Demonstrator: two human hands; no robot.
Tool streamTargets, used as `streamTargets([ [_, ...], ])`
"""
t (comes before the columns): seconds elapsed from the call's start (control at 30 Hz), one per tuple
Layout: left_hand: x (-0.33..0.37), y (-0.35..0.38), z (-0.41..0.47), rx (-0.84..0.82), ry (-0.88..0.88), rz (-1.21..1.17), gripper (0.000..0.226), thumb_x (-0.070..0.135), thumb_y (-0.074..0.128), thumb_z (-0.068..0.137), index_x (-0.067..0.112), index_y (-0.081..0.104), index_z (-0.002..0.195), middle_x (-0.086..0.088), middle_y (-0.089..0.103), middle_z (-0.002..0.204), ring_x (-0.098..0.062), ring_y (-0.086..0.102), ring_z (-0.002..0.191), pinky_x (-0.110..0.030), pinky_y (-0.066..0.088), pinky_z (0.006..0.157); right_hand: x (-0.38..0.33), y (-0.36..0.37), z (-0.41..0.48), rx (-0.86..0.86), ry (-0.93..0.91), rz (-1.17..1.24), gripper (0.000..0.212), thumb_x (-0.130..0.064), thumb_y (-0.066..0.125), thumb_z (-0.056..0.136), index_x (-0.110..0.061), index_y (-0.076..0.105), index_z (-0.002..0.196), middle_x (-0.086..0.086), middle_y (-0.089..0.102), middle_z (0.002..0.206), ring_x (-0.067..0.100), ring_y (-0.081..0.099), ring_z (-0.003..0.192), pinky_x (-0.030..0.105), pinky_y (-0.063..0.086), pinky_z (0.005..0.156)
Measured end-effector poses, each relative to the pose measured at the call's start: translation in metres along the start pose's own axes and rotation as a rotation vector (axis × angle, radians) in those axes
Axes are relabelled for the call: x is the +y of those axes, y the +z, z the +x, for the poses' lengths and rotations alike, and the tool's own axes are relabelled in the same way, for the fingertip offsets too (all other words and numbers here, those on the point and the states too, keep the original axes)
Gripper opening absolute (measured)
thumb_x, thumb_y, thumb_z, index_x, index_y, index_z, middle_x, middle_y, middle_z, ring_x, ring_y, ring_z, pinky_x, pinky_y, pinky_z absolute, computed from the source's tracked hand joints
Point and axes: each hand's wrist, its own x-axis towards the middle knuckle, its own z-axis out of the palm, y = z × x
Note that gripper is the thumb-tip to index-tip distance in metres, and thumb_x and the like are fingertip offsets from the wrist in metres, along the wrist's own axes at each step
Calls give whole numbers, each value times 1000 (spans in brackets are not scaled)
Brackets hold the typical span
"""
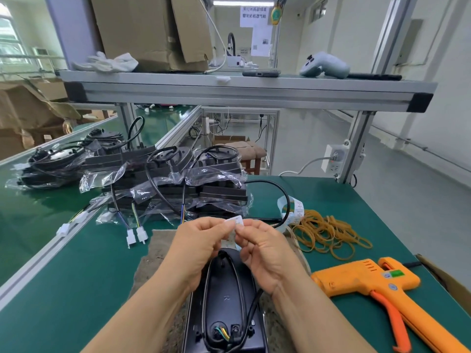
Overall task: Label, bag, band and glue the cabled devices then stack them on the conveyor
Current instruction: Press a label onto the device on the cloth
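**A:** What do your hands hold?

**B:** Your left hand (pixel 201 240) and right hand (pixel 265 253) both pinch one small white label (pixel 235 221), fingers curled, just above the black device (pixel 226 296).

**A:** Where is the device?

**B:** It lies on the brown mat (pixel 158 253), right in front of you (its wires show at the near end).

**A:** And the rest?

**B:** The bands (pixel 328 233) lie in a heap on your right. The orange glue gun (pixel 369 278) lies on its side near them. Bagged devices (pixel 178 184) sit stacked ahead of you, and more sit on the belt (pixel 30 215) at your left.
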Motion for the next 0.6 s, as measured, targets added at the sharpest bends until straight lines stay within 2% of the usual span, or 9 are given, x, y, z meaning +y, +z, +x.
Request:
streamTargets([
  [0.1,-1,-5,0,39,72,108,18,15,77,80,11,70,63,2,48,52,-8,35,45,-15,31,43,3,-3,-4,23,-36,-100,20,2,63,90,-14,63,79,-4,65,63,3,59,55,12,40,45],
  [0.17,-3,-13,-2,39,92,231,23,16,77,80,11,67,60,1,46,53,-12,35,50,-18,30,46,3,-12,-5,101,-100,-307,18,-1,65,89,-16,65,79,-3,65,70,7,59,61,12,43,47],
  [0.23,-8,-21,-6,-25,71,373,24,18,77,82,10,68,61,-1,53,59,-13,41,57,-23,35,56,4,-23,-5,159,-157,-592,14,-5,66,89,-18,66,82,-3,67,78,8,59,69,11,43,54],
  [0.3,-16,-27,-10,-76,30,529,25,24,78,82,8,69,66,1,61,62,-11,48,58,-24,37,60,6,-31,-5,143,-174,-802,14,-9,66,88,-22,67,82,-7,67,77,-1,57,64,10,41,56],
  [0.33,-21,-29,-12,-87,18,600,26,27,78,82,9,69,65,4,61,59,-8,47,54,-23,36,57,7,-33,-5,131,-177,-874,15,-10,66,88,-23,67,81,-10,66,75,-6,55,58,7,40,54],
  [0.47,-32,-27,-16,-89,9,746,25,26,75,84,8,68,68,12,51,44,0,39,39,-14,30,43,12,-34,-3,109,-199,-1006,21,-10,63,89,-27,66,78,-13,66,77,-5,56,63,5,40,55],
  [0.6,-31,-22,-18,-56,6,800,28,27,74,83,9,66,64,14,49,41,0,42,39,-17,34,45,12,-33,-2,108,-201,-1041,19,-11,61,90,-27,66,82,-14,66,81,-3,56,70,5,40,55],
])
